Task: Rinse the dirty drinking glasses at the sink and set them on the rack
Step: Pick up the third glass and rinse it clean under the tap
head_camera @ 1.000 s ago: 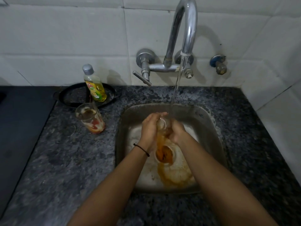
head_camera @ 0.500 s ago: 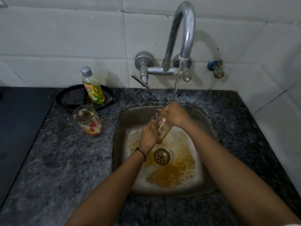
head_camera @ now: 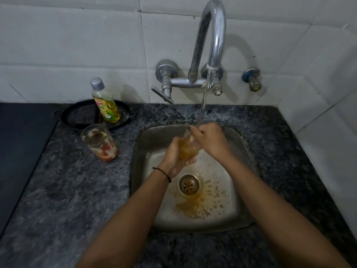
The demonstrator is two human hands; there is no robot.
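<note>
Glass in hand [head_camera: 186, 148]: tilted over the sink [head_camera: 239, 144], amber liquid inside, under the tap [head_camera: 212, 35] stream.
Left hand [head_camera: 174, 157]: wrapped round its base.
Right hand [head_camera: 207, 141]: clasping its rim.
Second dirty glass [head_camera: 99, 143]: on the counter [head_camera: 77, 190], left of the sink.

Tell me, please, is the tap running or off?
Running: a stream falls from the tap into the glass both hands hold.
</note>
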